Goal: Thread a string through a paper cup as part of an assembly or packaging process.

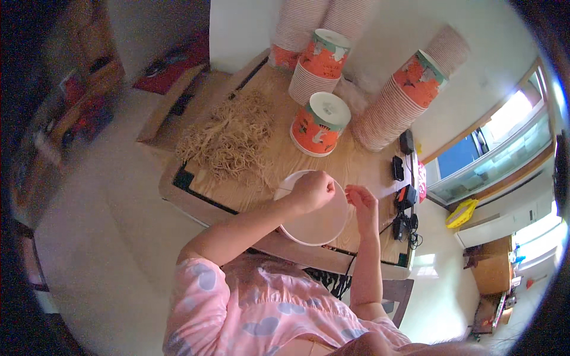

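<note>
Two bare hands of ours meet over one round, white-walled, open tub, which stands mouth up at the table's near edge. Our left hand (317,188) is curled, fingers bent in, above the far part of the white-walled tub (314,228); our right hand (362,200) has its fingertips drawn together just beside the right rim. We cannot tell what either one pinches. One thin line (285,189) shows near the left rim, too faint for us to name.

Beyond them we count one loose heap of tan, crinkled cord (228,139) at left and one single upturned orange tub with a green band and pale base (320,126). Behind it we see one short stack of nested tubs (314,74), two taller pale stacks (300,21) at the back and one leaning column of tubs (392,101) at right. Several small black devices (406,197) line the right edge.

All this stands on our wood-grained table (276,157) with dark corners. Around us lie a pale floor (113,202), a red mat (178,65) at far left, a bright window (493,136) and one yellow bag (462,213) at right.
</note>
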A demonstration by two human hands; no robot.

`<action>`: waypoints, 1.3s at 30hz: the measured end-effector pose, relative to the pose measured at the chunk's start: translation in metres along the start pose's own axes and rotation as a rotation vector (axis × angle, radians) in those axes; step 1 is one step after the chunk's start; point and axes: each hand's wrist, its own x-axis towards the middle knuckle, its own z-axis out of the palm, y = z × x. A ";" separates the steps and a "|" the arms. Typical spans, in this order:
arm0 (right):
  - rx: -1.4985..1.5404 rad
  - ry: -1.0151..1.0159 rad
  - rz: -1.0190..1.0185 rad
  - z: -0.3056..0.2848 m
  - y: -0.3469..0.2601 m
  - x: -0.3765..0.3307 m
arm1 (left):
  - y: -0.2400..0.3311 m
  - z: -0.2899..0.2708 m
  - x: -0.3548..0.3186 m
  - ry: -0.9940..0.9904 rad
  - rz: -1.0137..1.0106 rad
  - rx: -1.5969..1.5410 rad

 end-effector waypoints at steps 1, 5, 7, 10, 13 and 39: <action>-0.005 0.011 0.020 0.004 0.006 0.000 | -0.005 0.003 0.003 -0.005 -0.008 0.011; 0.045 0.022 0.053 0.017 0.013 -0.008 | -0.007 0.003 0.010 -0.036 -0.040 -0.062; 0.091 0.051 0.114 0.018 0.020 -0.013 | -0.010 0.004 0.014 -0.033 -0.046 -0.055; 0.113 0.088 0.045 0.024 0.021 -0.018 | -0.012 0.005 0.019 -0.023 -0.040 -0.027; 0.137 0.100 0.059 0.026 0.015 -0.018 | -0.012 0.006 0.026 -0.046 -0.036 0.003; 0.084 0.279 -0.053 0.014 -0.010 -0.019 | 0.004 0.000 0.020 -0.269 -0.502 -0.433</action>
